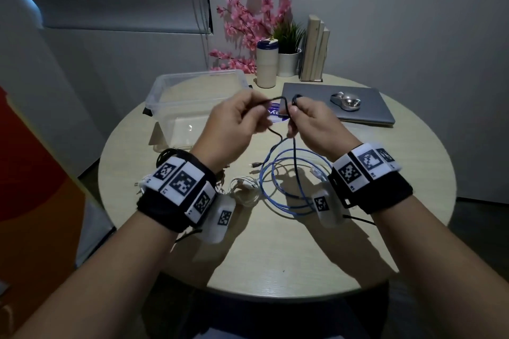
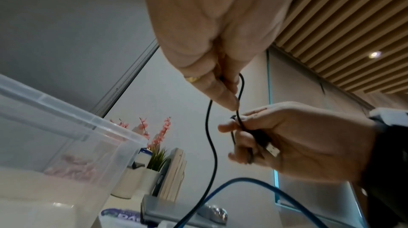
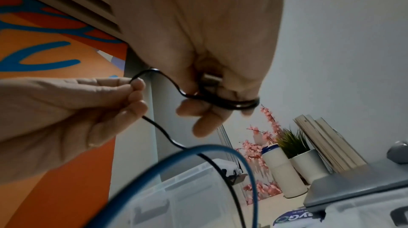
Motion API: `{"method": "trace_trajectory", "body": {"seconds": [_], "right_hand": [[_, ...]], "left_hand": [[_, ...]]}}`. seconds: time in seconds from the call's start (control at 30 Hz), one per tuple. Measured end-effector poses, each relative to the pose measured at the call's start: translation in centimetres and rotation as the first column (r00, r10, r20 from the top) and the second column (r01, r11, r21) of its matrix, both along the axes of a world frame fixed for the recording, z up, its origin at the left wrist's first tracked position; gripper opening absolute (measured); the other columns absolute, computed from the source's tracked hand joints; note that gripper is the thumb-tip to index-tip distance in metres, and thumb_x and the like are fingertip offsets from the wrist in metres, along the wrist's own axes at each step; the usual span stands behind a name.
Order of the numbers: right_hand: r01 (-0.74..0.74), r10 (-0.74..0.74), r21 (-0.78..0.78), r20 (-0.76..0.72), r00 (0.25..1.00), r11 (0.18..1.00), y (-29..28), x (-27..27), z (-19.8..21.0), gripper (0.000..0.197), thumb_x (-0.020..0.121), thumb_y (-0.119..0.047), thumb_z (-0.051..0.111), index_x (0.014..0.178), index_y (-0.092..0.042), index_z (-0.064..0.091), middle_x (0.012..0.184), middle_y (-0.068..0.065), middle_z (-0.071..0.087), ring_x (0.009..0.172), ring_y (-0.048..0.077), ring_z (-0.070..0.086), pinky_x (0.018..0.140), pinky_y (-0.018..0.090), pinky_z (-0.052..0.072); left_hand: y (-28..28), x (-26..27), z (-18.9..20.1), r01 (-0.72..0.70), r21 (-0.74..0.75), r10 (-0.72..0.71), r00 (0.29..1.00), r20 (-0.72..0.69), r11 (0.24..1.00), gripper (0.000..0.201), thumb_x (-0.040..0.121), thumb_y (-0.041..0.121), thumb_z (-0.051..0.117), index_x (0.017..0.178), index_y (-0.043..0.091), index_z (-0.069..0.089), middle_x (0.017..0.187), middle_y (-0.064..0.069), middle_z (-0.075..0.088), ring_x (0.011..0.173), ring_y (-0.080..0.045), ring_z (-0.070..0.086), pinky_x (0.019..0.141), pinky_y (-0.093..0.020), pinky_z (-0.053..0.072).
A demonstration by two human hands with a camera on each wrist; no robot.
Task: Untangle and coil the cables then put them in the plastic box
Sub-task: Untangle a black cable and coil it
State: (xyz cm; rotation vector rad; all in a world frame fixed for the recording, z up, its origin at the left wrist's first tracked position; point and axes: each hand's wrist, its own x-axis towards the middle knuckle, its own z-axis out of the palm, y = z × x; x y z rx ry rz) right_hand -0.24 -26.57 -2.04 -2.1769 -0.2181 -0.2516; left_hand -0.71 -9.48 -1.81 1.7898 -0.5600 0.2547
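Both hands are raised above the round table (image 1: 275,256), working a thin black cable (image 1: 275,99). My right hand (image 1: 300,115) holds small loops of it wound round its fingers (image 3: 220,104), with the USB plug (image 2: 272,149) tucked in the palm. My left hand (image 1: 242,113) pinches the black cable (image 3: 154,123) a short way along; the rest hangs down to the table. A blue cable (image 1: 278,173) lies looped below the hands, and a white cable (image 1: 245,187) is bunched beside it. The clear plastic box (image 1: 192,107) stands open behind my left hand.
A closed grey laptop (image 1: 344,107) with a silver mouse (image 1: 345,100) on it lies at the back right. A white tumbler (image 1: 266,63), a potted plant (image 1: 288,55), pink flowers and upright books (image 1: 314,49) stand at the far edge. Another black cable (image 1: 170,154) lies by my left wrist.
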Motion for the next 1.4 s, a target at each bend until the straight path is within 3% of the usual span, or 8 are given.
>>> {"method": "trace_trajectory", "body": {"seconds": [0.23,0.57,0.7,0.8,0.9,1.07,1.2,1.4], "right_hand": [[-0.202,0.208,0.114,-0.045,0.977,0.973,0.7,-1.2,0.8,0.044,0.098,-0.04,0.044,0.065,-0.016,0.062,0.051,-0.003,0.04,0.051,0.014,0.042,0.062,0.04,0.045],[-0.3,0.376,0.717,0.057,0.925,0.629,1.3,-2.0,3.5,0.043,0.104,-0.027,0.027,0.065,-0.013,0.039,0.045,0.0,0.034,0.044,0.014,0.034,0.056,0.028,0.035],[-0.254,0.326,0.858,0.108,0.939,0.446,1.5,-1.4,3.4,0.04,0.104,-0.026,0.029,0.071,-0.011,0.045,0.075,0.012,0.07,0.076,0.025,0.068,0.065,0.031,0.053],[-0.24,0.251,0.899,0.153,0.956,0.366,1.4,-0.8,3.3,0.037,0.103,-0.021,0.032,0.076,-0.005,0.052,0.103,0.021,0.067,0.105,0.031,0.064,0.09,0.037,0.054],[-0.205,0.109,0.863,0.174,0.979,0.462,0.8,0.4,2.8,0.034,0.101,-0.018,0.038,0.078,-0.008,0.06,0.108,0.015,0.065,0.101,0.023,0.061,0.092,0.031,0.047],[0.021,-0.074,0.23,0.225,0.972,0.973,-0.5,0.8,1.8,0.028,0.099,-0.02,0.045,0.087,-0.009,0.067,0.105,0.001,0.066,0.105,0.013,0.06,0.08,0.017,0.041],[0.054,-0.034,-0.295,0.072,0.997,0.954,-1.4,0.7,1.1,0.032,0.1,-0.028,0.04,0.093,-0.009,0.065,0.079,-0.001,0.066,0.068,0.012,0.058,0.062,0.028,0.042],[-0.075,0.077,-0.28,-0.005,0.997,0.957,-1.4,-0.1,0.9,0.035,0.096,-0.041,0.046,0.078,-0.013,0.057,0.065,0.001,0.053,0.059,0.014,0.048,0.056,0.03,0.038]], "left_hand": [[0.8,2.0,1.9,-0.177,-0.003,0.175,0.969,0.173,0.984,0.017,0.094,0.005,0.052,0.094,0.019,0.062,0.082,-0.006,0.067,0.079,-0.019,0.068,0.076,-0.029,0.057],[-0.7,2.4,-2.3,-0.046,0.127,0.068,0.982,-0.178,0.991,0.024,0.095,-0.001,0.048,0.081,0.016,0.057,0.073,-0.007,0.059,0.055,-0.011,0.063,0.057,-0.023,0.055],[-1.8,1.7,-3.7,0.059,0.208,0.001,0.96,-0.279,0.976,0.026,0.094,-0.003,0.046,0.078,0.016,0.054,0.072,-0.006,0.058,0.059,-0.019,0.063,0.054,-0.023,0.054],[-2.4,1.2,-4.2,0.164,0.268,-0.071,0.943,-0.326,0.949,0.022,0.093,0.0,0.049,0.077,0.015,0.054,0.074,-0.006,0.062,0.062,-0.015,0.066,0.067,-0.035,0.059],[-2.7,0.8,-4.7,0.271,0.319,-0.139,0.914,-0.381,0.908,0.021,0.092,0.002,0.054,0.077,0.017,0.056,0.085,-0.012,0.067,0.071,-0.014,0.064,0.082,-0.044,0.057],[-2.7,0.2,-4.6,0.353,0.216,-0.239,0.874,-0.422,0.91,0.023,0.095,0.0,0.046,0.081,0.015,0.053,0.096,-0.026,0.063,0.083,-0.025,0.056,0.081,-0.043,0.051],[-2.8,0.4,-3.7,0.251,0.003,-0.229,0.886,-0.403,0.968,0.022,0.098,-0.001,0.039,0.083,0.012,0.049,0.087,-0.011,0.063,0.074,-0.019,0.062,0.07,-0.023,0.056],[-2.8,1.7,-2.5,0.093,-0.094,-0.117,0.947,-0.298,0.991,0.02,0.098,0.002,0.043,0.085,0.016,0.052,0.082,-0.005,0.064,0.076,-0.018,0.065,0.079,-0.032,0.056]]}}
